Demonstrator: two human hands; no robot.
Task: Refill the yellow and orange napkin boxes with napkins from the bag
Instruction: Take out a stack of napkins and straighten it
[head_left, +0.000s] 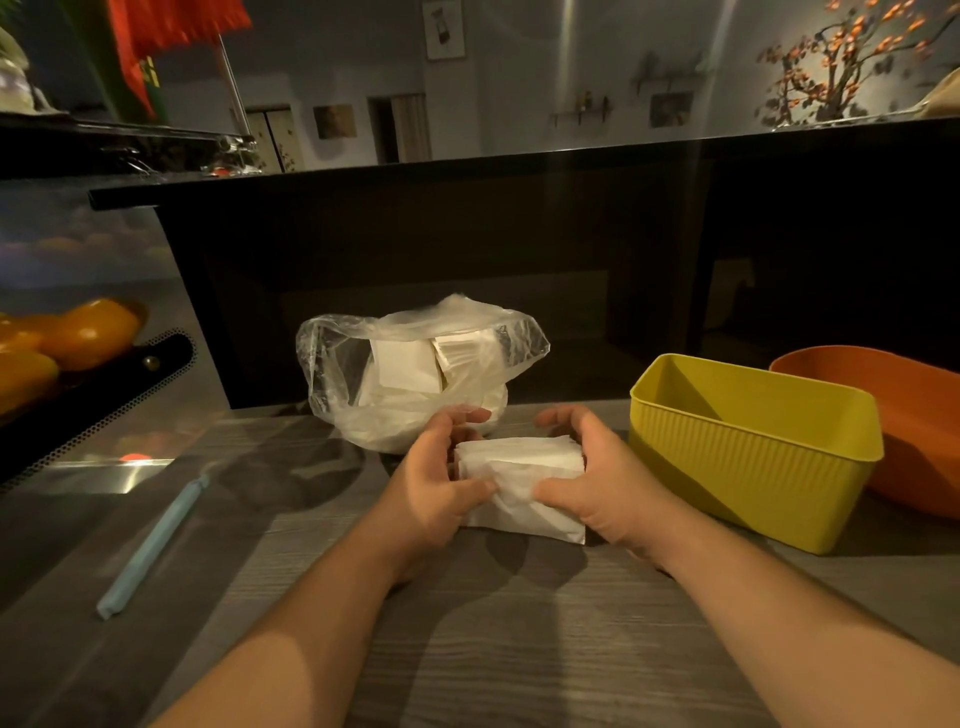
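Note:
A stack of white napkins (522, 480) rests on the wooden counter, gripped from both sides by my left hand (434, 488) and my right hand (597, 480). Just behind it stands a clear plastic bag (415, 374), open at the top, with more white napkins inside. To the right sits the yellow napkin box (753, 457), ribbed and with nothing visible inside. The orange napkin box (904, 415) stands behind and to the right of the yellow one, partly cut off by the frame edge.
A pale blue bag clip (153, 545) lies on the counter at the left. Farther left is a black perforated tray (93, 410) with orange fruit (88, 332). A dark raised counter ledge (519, 171) runs behind the bag.

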